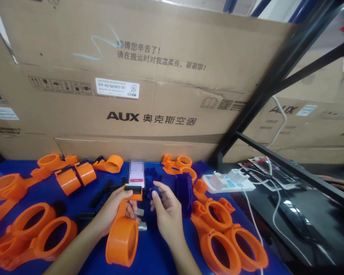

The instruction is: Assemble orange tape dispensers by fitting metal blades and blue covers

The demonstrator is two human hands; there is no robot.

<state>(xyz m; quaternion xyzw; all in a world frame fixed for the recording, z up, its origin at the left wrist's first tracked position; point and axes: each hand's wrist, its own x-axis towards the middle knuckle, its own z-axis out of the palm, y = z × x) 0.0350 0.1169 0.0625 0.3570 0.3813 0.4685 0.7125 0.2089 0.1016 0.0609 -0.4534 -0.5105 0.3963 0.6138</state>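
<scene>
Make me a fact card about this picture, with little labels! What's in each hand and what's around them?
Left hand: holds an orange ringed piece with a black strip at its top end
Right hand: pinches a small dark blue piece
Table top: blue
Beyond the hands: a phone, screen lit
Both sides: more orange pieces
Far right: white power strip with plugs
Back: big cardboard box marked AUX

bare forearms reach forward, apart, the left hand closed in a grip, the right hand curled in a pinch.
</scene>
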